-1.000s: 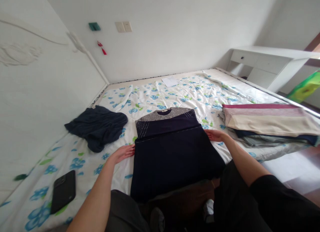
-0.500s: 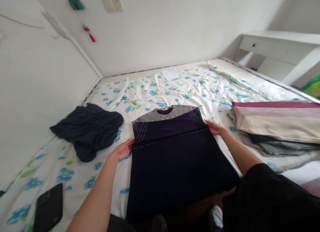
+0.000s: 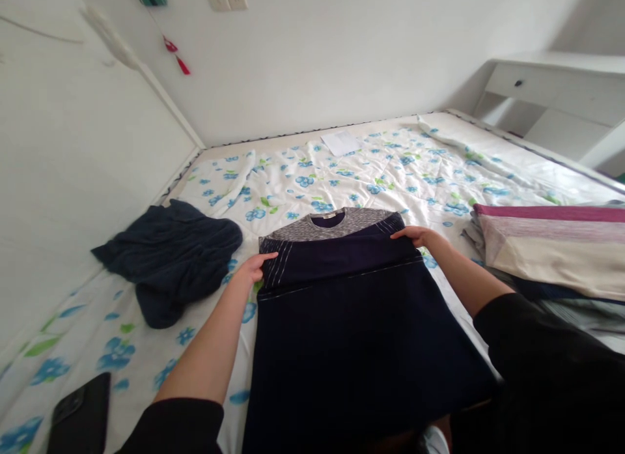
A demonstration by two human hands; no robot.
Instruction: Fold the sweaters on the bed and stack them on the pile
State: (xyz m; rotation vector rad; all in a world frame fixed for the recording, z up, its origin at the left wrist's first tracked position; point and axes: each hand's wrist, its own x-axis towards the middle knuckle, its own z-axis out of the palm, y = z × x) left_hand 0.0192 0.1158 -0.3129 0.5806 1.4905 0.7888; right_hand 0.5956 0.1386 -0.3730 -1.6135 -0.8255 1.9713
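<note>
A dark navy shirt (image 3: 351, 337) with a grey mottled yoke and thin white lines lies spread on the bed, its collar away from me. My left hand (image 3: 254, 268) is closed on its left side edge, index finger stretched over the striped patch. On the opposite edge, just below the shoulder, my right hand (image 3: 420, 236) grips the cloth with fingers on top. The shirt's lower part hangs over the near edge of the bed.
A crumpled dark blue garment (image 3: 170, 255) lies to the left, with a black phone (image 3: 81, 415) nearer me. Folded clothes (image 3: 556, 245) are stacked at right. White paper (image 3: 340, 143) rests near the wall, and a white desk (image 3: 556, 92) stands beyond the bed.
Both hands have moved up along the shirt's sides toward its shoulders and now grip over the edges. The view has shifted slightly.
</note>
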